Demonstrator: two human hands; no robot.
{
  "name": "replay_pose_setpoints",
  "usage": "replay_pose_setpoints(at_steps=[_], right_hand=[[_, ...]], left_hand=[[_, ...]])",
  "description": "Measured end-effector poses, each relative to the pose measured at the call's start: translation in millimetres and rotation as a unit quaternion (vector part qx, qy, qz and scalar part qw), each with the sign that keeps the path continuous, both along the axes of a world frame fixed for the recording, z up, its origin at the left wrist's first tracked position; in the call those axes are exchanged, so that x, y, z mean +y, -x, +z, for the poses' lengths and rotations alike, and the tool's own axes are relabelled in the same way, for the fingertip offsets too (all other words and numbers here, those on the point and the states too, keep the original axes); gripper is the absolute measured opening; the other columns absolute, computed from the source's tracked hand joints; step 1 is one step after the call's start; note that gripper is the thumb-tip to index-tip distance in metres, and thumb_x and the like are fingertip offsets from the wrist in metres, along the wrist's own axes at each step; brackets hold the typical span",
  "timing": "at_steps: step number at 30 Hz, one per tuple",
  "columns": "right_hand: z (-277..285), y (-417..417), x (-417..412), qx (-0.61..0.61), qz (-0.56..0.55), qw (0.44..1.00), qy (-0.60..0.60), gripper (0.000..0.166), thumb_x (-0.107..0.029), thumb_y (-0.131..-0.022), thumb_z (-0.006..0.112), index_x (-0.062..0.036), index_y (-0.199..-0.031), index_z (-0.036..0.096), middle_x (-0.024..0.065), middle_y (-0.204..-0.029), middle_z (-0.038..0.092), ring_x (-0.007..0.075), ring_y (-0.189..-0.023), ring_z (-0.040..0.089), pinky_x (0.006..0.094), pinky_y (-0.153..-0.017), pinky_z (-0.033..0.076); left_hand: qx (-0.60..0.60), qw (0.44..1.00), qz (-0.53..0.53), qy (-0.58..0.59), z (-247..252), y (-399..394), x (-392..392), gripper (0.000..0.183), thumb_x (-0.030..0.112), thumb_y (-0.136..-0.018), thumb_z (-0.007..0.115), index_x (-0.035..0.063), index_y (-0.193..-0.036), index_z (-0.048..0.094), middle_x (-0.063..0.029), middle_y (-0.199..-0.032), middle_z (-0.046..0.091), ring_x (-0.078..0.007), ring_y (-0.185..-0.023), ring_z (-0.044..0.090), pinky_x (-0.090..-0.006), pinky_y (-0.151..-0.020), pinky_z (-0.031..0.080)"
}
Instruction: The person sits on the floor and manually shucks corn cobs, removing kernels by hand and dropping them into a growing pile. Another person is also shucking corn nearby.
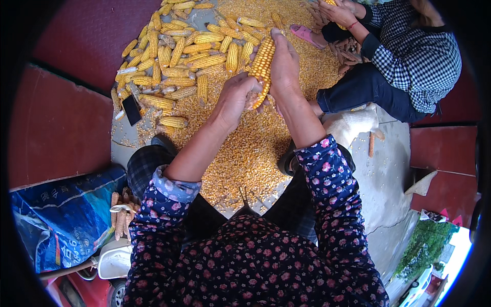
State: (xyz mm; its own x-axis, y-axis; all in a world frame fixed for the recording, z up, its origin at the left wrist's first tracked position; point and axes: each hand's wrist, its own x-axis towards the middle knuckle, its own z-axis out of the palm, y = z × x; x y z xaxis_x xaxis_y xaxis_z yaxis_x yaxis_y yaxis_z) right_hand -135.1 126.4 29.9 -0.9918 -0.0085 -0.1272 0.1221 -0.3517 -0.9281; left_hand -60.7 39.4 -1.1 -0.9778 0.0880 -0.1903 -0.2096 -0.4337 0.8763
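Note:
Between both hands I hold a dried corn cob (263, 64), tilted with its upper end away from me. Yellow kernels cover most of it, while a stripped patch shows near its lower left. My left hand (239, 94) grips that lower end, thumb against the bared part. Along the right side and top, my right hand (285, 63) is wrapped around the cob; some of its fingers are hidden behind it. Below the hands spreads a thick layer of loose corn kernels (238, 153). Many unshelled corn cobs (207, 48) are heaped beyond my left hand.
A phone (132, 110) lies at the heap's left edge. At right sits a person (418, 65) holding corn, near stripped cobs (347, 53). A pale animal (355, 122) is beside them. A blue printed sack (73, 218), more bare cobs (122, 215) and a white scoop-like container (115, 259) are at lower left.

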Motion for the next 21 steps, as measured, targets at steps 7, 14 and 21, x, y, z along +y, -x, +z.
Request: replay_pose_setpoints(at_steps=[7, 14, 21], right_hand=[[-20, 16, 4, 0.021, -0.015, 1.0, -0.018, 0.032, -0.032, -0.092, 0.047, -0.0006, -0.095, 0.05, 0.0111, -0.073, 0.06, 0.0162, -0.059, 0.06, 0.027, -0.052, 0.05], [-3, 4, 3, -0.009, 0.016, 1.0, 0.009, 0.032, -0.033, -0.092, 0.048, -0.0011, -0.094, 0.05, 0.0114, -0.072, 0.06, 0.0173, -0.058, 0.06, 0.0278, -0.051, 0.05], [-5, 4, 0, 0.008, -0.005, 1.0, -0.013, 0.031, -0.032, -0.091, 0.05, -0.0014, -0.093, 0.05, 0.0109, -0.07, 0.06, 0.0167, -0.055, 0.059, 0.0269, -0.049, 0.049]], left_hand=[[-0.045, 0.996, -0.011, -0.082, 3, -1, -1, 0.029, 0.029, -0.084, 0.046, 0.0015, -0.091, 0.055, -0.0088, -0.079, 0.06, -0.0218, -0.068, 0.06, -0.0341, -0.06, 0.046], [-0.028, 0.998, -0.001, -0.064, -5, 1, -2, 0.027, 0.027, -0.083, 0.046, 0.0025, -0.091, 0.055, -0.0084, -0.08, 0.06, -0.0221, -0.069, 0.06, -0.0353, -0.061, 0.046], [-0.032, 0.999, -0.006, -0.013, 7, -3, -1, 0.022, 0.024, -0.082, 0.051, 0.0022, -0.087, 0.056, -0.008, -0.077, 0.06, -0.0205, -0.068, 0.061, -0.0328, -0.059, 0.047]])
